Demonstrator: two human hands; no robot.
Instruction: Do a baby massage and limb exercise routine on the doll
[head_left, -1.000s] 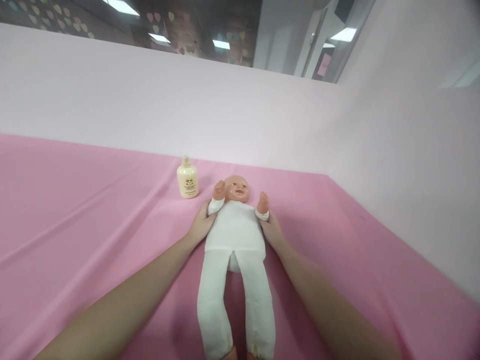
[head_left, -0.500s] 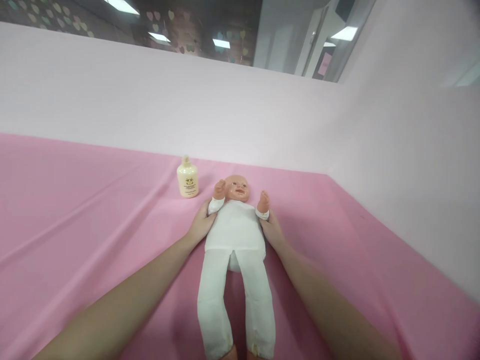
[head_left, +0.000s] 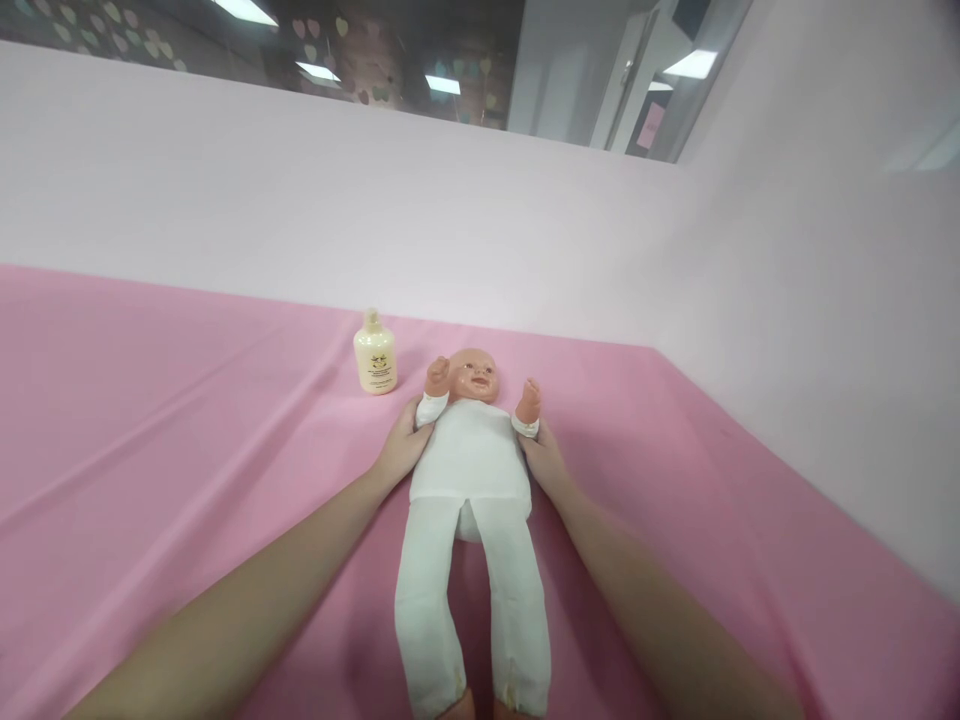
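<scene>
A baby doll [head_left: 471, 455] with a white cloth body lies face up, its head away from me and its feet at the bottom edge. My left hand [head_left: 405, 440] grips the doll's arm and side on the left, thumb against the torso. On the other side my right hand [head_left: 544, 458] holds the doll's other arm close to its cuff. Both doll hands stick up past my grip. Most of my fingers are hidden behind the doll's arms. A cream-coloured bottle [head_left: 376, 358] with a dark printed label stands left of the doll's head, apart from my left hand.
A pink cloth [head_left: 187, 400] with soft folds covers the surface under the doll. Behind it rises a white wall [head_left: 337, 210], which meets another white wall [head_left: 825, 300] on the right. Above is a window [head_left: 450, 50] with ceiling lights showing in it.
</scene>
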